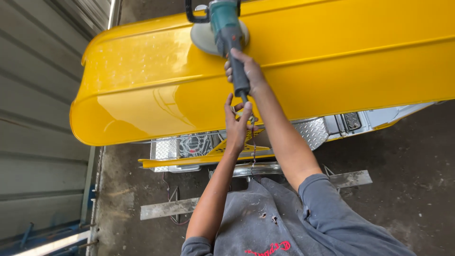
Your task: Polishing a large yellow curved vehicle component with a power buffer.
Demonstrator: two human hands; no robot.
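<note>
The polisher (222,26) sat pad-down on the far, upper face of the yellow panel (332,61), near its left end. The right hand (244,71) was clamped round the rear handle. The left hand (237,125) was held nearer, fingers loosely curled on the cord (252,137) just behind the handle, well apart from the tool body. Judged heavy and front-weighted; the black loop handle (192,14) at the head looked the better second grip. The panel appeared stiff, glossy and slick, easily marked. Checker plate (313,132) and concrete floor (403,156) lay below.
</note>
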